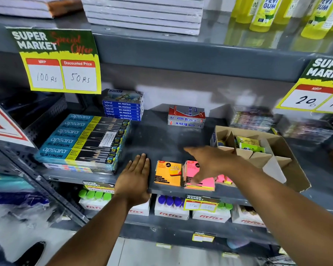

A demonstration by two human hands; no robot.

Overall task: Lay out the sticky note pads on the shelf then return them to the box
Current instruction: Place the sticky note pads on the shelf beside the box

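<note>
Two sticky note pads sit right at the near lip of the shelf (161, 135): the orange pad (168, 173) lies flat, and just to its right is the pink pad (199, 179) on its multicoloured stack, which reaches the very edge. The left hand (135, 175) lies flat and open on the shelf just left of the orange pad, holding nothing. The right hand (208, 162) is spread over the pink pad, fingers splayed, thumb down across its cover, nothing gripped that I can see (it is blurred, so whether it touches the pad I cannot tell).

The risk, as I judge it: both pads lie so close to the lip that a sweeping hand could knock one off toward the lower tier. A loose pinch on the pink stack could also take only the top pad and leave the rest.

The cardboard box (296, 169) stands at the right, flaps open, with green packets inside; its far compartments are hard to read. More pink shows just beside the box behind the right wrist, half hidden. It may be another pad.
</note>
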